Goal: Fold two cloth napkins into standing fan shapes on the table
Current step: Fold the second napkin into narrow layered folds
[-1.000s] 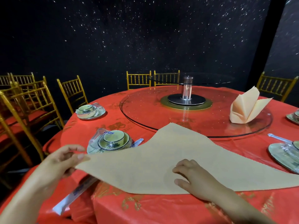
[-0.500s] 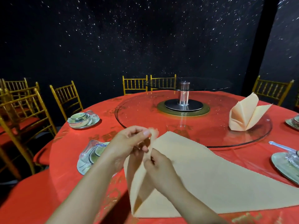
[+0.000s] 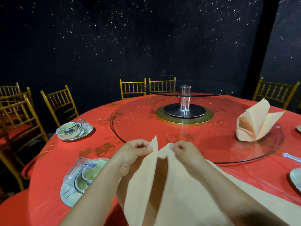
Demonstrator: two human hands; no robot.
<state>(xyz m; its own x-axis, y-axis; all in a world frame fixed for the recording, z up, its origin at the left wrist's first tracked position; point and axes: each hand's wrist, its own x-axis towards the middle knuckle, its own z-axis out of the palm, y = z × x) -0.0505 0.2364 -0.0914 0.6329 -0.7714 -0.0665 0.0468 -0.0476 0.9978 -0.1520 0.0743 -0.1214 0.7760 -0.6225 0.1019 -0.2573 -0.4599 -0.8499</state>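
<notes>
A beige cloth napkin is lifted off the red table in front of me, folded into a long pointed shape. My left hand pinches one upper tip of it between thumb and fingers. My right hand pinches the neighbouring tip just to the right, the two tips a little apart. The napkin's right side trails down onto the tablecloth. A second beige napkin, folded and standing upright with two pointed wings, rests on the glass turntable at the right.
Wrapped bowl-and-plate sets lie at my near left and farther left. More plates and a wrapped utensil sit at the right edge. A metal post carries an upper glass tier. Gold chairs ring the table.
The napkin's left corner was brought over to the middle and raised off the table. Both hands rose and now pinch separate tips apart. The view moved closer to the table.
</notes>
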